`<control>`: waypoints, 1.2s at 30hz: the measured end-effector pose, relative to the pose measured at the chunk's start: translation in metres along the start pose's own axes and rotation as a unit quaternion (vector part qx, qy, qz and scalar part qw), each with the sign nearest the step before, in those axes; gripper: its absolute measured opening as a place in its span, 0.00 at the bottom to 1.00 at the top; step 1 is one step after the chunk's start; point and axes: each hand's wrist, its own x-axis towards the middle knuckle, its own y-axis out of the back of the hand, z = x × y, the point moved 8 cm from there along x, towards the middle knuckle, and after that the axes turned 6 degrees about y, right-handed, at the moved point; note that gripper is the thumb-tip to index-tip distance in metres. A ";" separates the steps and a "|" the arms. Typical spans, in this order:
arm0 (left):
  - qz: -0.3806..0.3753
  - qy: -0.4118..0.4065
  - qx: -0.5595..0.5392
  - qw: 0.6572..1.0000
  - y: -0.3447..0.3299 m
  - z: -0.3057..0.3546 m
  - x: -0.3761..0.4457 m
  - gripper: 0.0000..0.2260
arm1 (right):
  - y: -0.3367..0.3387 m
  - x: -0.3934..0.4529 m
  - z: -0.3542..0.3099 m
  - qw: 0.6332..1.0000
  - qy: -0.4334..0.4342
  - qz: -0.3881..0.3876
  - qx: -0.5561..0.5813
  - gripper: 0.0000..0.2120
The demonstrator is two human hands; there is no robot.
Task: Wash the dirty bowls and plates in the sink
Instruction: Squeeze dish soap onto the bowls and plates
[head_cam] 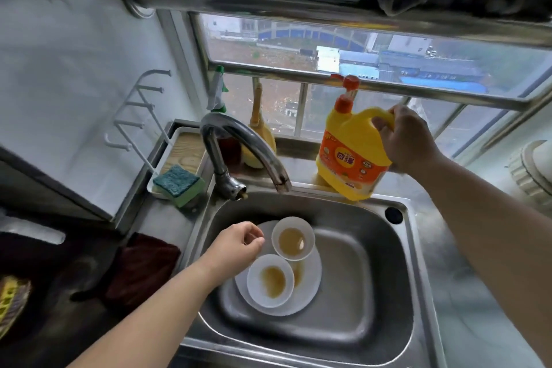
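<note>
From the head camera, looking down into the steel sink (388,248): the right hand (409,137) has its fingers wrapped round the handle of the yellow detergent jug (349,155), which tilts at the back rim of the sink. That jug looks bulky and probably weighty, so the handle is the sensible hold.

Down in the basin, the left hand (236,251) hovers with fingers loosely curled, holding nothing, just beside the dishes. There sits a white plate (310,287) with two white bowls on it: the far bowl (292,239) and the near bowl (270,281), both with brown residue pooled inside.

They look like glazed ceramic: stiff, breakable, and likely slick once soap and water are on them. I would take each bowl by the rim, thumb inside, and keep it low over the basin.

The sponge (179,185) waits in a tray left of the tap (239,146), which shows no water running.
</note>
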 end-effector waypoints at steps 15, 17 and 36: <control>0.150 0.113 -0.151 0.971 0.071 -0.061 -0.007 0.04 | -0.016 0.007 -0.021 0.994 0.032 -0.037 -0.094 0.27; 0.200 0.160 -0.222 0.941 0.087 -0.079 -0.003 0.06 | -0.003 0.000 -0.033 0.990 0.080 0.035 -0.109 0.27; 0.237 0.237 -0.529 0.780 0.112 -0.112 0.015 0.02 | -0.133 -0.191 -0.095 0.955 0.197 -0.208 0.074 0.07</control>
